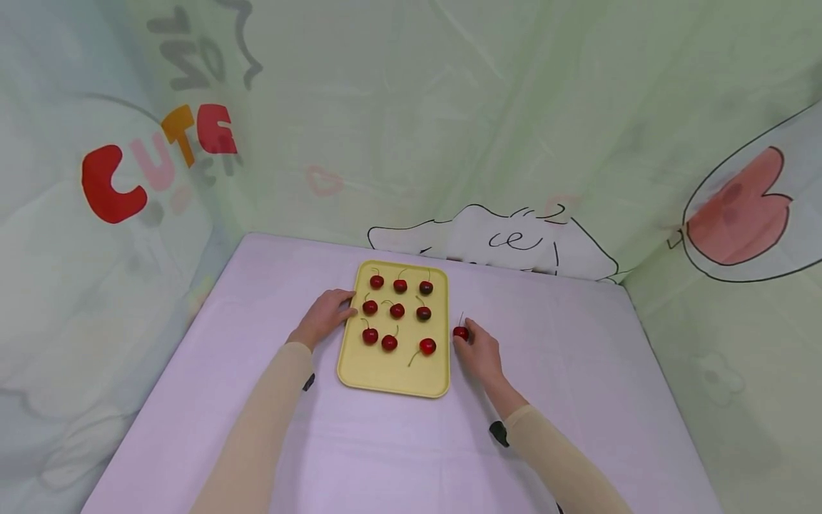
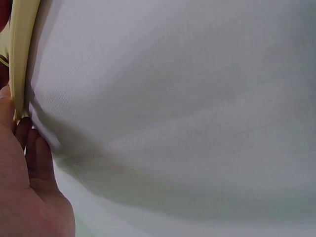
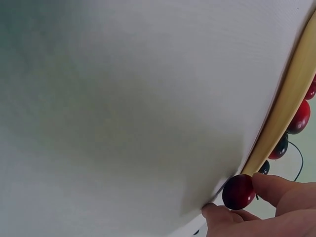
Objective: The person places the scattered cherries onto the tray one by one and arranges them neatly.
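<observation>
A yellow tray (image 1: 393,378) lies on the table with several red cherries on it, set roughly in rows with their stems attached. At the tray's left side my left hand (image 1: 325,314) holds the rim, thumb on the inner side and fingers outside it in the left wrist view. Just beyond the right rim, my right hand (image 1: 480,350) pinches a dark red cherry (image 3: 239,191) between thumb and fingers. That cherry's stem points up in the head view. Nearest to it on the tray is a cherry (image 1: 427,346) whose stem points toward the front.
A pale lilac cloth (image 1: 552,357) covers the table around the tray. Printed curtains (image 1: 411,128) stand behind and at both sides, with the back one meeting the table's far edge. The tray's front strip bears no cherries.
</observation>
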